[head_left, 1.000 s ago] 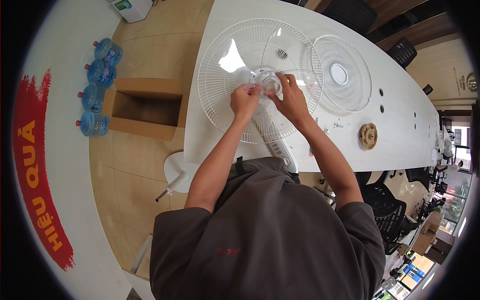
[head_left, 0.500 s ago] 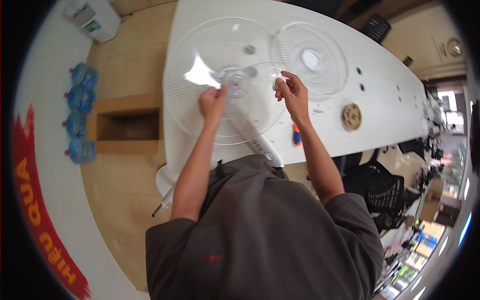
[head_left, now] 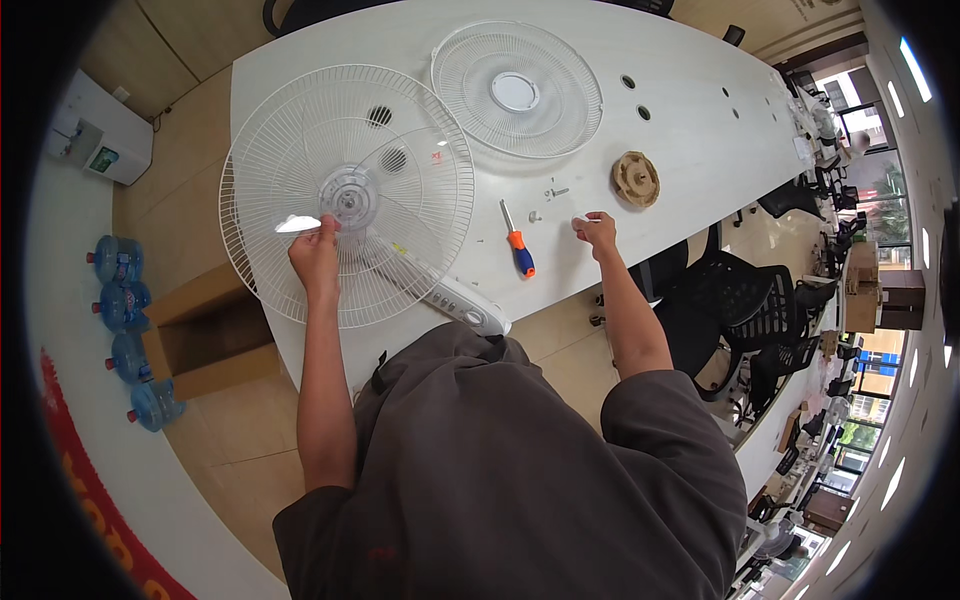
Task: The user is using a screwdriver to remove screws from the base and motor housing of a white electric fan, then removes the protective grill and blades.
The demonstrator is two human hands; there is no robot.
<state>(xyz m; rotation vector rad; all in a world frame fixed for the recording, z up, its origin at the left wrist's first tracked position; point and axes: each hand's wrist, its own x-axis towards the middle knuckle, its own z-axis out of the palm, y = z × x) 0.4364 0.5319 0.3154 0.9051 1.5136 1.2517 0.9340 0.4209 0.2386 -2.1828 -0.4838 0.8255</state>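
A white fan lies face up, its wire rear guard (head_left: 250,130) around a clear plastic blade (head_left: 400,180). My left hand (head_left: 315,262) is closed in a pinch on this blade, just left of the hub (head_left: 348,202). A bright white glare shows on the blade by those fingertips. Over the table's near edge, my right hand (head_left: 597,234) pinches a small whitish piece (head_left: 577,224), too small to name. Between the hands lies an orange and blue screwdriver (head_left: 520,254). The fan's white stand with its control panel (head_left: 468,310) points toward me.
The front fan guard (head_left: 470,125) lies farther back on the white table (head_left: 690,130). A brown round moulded piece (head_left: 636,180) and several small screws (head_left: 560,191) lie to the right. Left on the floor stand a cardboard box (head_left: 215,385) and water bottles (head_left: 122,303); black chairs (head_left: 730,300) stand right.
My right hand has moved away from the fan to the right, toward the table's near edge. My left hand stays by the hub. The whole view has shifted to the right.
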